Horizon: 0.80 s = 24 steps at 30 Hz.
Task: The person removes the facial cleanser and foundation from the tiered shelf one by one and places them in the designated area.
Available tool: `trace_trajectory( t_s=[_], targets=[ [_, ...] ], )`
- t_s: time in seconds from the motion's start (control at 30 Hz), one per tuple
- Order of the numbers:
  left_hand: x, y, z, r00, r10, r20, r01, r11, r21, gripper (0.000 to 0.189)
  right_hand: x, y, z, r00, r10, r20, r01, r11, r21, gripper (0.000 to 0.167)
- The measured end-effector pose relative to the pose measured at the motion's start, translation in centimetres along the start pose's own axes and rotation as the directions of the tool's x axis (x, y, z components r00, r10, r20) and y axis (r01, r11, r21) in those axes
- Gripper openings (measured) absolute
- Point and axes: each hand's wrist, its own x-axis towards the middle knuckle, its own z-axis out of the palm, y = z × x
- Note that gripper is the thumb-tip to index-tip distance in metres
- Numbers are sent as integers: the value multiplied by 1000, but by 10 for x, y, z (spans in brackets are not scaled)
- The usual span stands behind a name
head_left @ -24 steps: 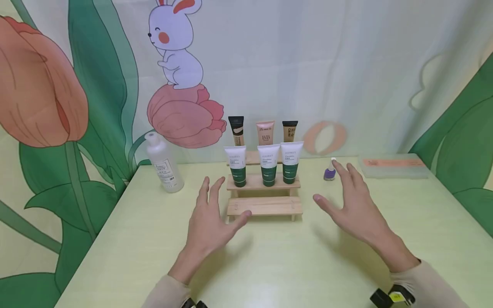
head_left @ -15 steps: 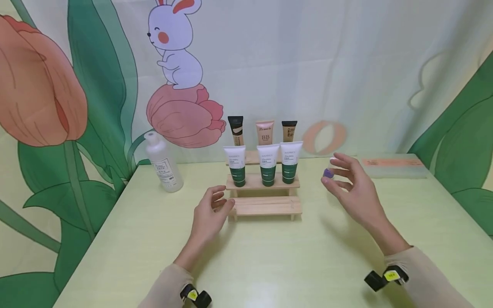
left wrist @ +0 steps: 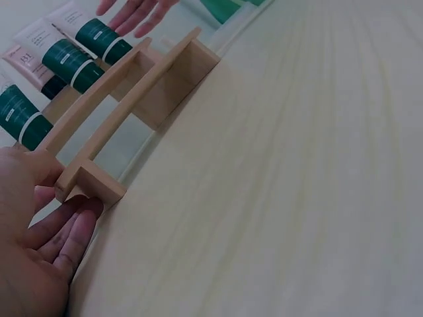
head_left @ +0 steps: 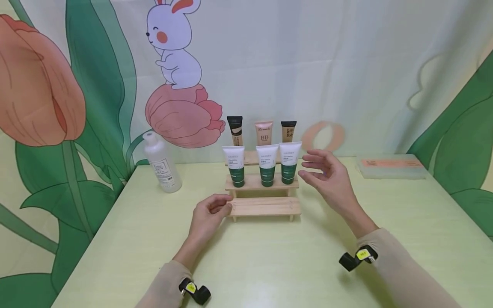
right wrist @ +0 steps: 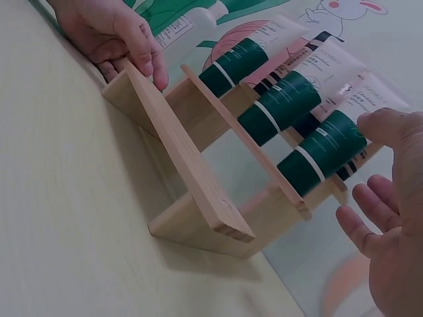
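A three-step wooden display stand (head_left: 265, 207) stands on the table. On its middle step are three white-and-green squeeze tubes (head_left: 267, 164), caps down. Three smaller tubes, among them a pink one (head_left: 263, 131), stand on the top step. My left hand (head_left: 208, 216) grips the left end of the bottom step; in the left wrist view its fingers (left wrist: 78, 241) curl at the end leg. My right hand (head_left: 331, 182) hovers beside the rightmost green tube (right wrist: 324, 153), fingers apart and loosely bent, holding nothing. A small purple bottle (head_left: 325, 174) is almost hidden behind the right hand.
A white pump-style bottle (head_left: 161, 167) stands at the table's left back. At the right back lies a flat translucent case (head_left: 390, 167) with an orange label. A printed curtain (head_left: 346, 77) hangs close behind the table.
My left hand has gone from spread fingers to gripping the stand's left end. My right hand has moved left, from near the purple bottle to beside the green tube.
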Motion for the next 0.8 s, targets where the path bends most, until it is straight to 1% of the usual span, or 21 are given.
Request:
trace_trajectory(
  t_s=[0.17,0.33,0.53,0.8],
  targets=[
    [-1,-1,0,1000,11,3,-11,1000,-7,17,7,2,14,1000,23,17,-24,999,47,60],
    [0,-3,0,1000,16,8,-15,1000,-11,18,11,4,22,999,30,26,-32,998,63,60],
    [0,-4,0,1000,15,13,-15,1000,-4,17,15,5,27,998,45,32,-46,999,20,57],
    [-1,-4,0,1000,19,18,-19,1000,1,18,16,5,30,999,45,17,-45,999,-26,51]
  ],
)
